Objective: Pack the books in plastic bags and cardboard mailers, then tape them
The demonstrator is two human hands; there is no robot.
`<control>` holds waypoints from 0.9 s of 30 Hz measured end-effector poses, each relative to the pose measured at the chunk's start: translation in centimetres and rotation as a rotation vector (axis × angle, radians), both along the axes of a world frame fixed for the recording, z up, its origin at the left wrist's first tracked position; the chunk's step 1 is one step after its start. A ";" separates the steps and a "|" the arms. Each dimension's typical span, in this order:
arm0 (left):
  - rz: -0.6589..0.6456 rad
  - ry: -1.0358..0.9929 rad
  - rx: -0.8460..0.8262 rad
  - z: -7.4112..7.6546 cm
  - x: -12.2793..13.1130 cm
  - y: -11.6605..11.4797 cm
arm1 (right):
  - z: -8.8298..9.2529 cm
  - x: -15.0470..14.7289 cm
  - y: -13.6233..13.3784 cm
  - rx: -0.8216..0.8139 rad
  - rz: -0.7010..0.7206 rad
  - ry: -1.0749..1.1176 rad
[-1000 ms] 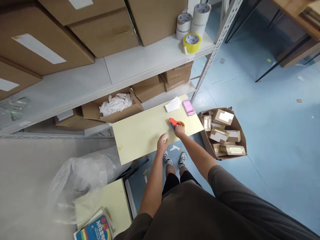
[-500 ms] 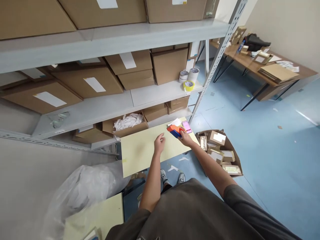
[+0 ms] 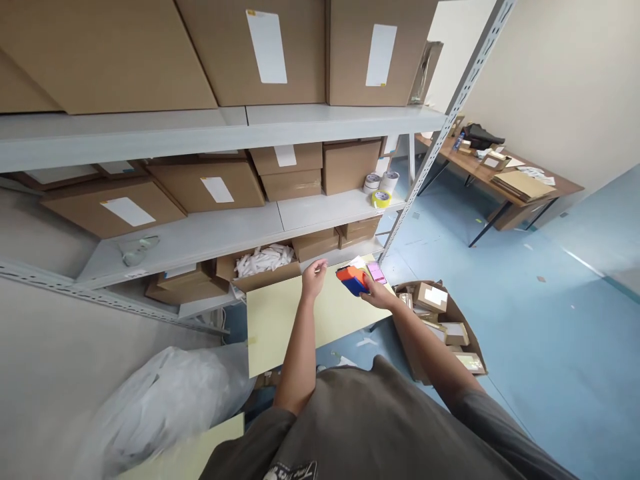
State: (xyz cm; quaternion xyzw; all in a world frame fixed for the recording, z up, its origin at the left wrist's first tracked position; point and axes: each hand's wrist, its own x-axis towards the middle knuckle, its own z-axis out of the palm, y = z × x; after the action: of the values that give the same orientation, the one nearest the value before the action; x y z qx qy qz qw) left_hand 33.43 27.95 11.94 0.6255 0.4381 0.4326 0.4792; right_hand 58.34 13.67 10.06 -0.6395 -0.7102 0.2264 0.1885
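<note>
My right hand grips an orange and blue tape dispenser and holds it a little above the pale yellow table. My left hand is raised over the table's far edge, fingers loosely curled with nothing in them, a short way left of the dispenser. A pink item and a white paper lie on the table's far right corner, just beyond the dispenser.
A grey metal shelf rack full of cardboard boxes stands behind the table; tape rolls sit at its right end. An open carton of small parcels is on the blue floor. A clear plastic bag lies at the left. A wooden desk stands far right.
My right hand has lifted the tape dispenser off the table. My left hand rose and moved toward the shelf. My head tilted up, bringing the upper shelves and the desk into view.
</note>
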 end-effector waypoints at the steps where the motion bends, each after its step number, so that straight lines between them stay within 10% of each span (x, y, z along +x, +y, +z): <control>1: -0.010 -0.002 -0.005 0.0 -0.4 0.1 | 0.3 -0.3 0.2 0.008 0.015 0.009; 17: -0.461 0.000 -0.054 2.8 -4.5 3.9 | 4.5 -3.9 2.8 0.163 0.090 0.059; 27: -0.378 0.040 0.082 4.6 -4.8 4.9 | 7.1 -4.3 3.5 0.160 0.111 0.096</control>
State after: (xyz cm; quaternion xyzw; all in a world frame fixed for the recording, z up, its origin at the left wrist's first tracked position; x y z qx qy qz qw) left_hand 28.58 32.86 16.53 0.7242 0.3040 0.3398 0.5173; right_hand 54.06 17.14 17.19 -0.5705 -0.7503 0.2094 0.2600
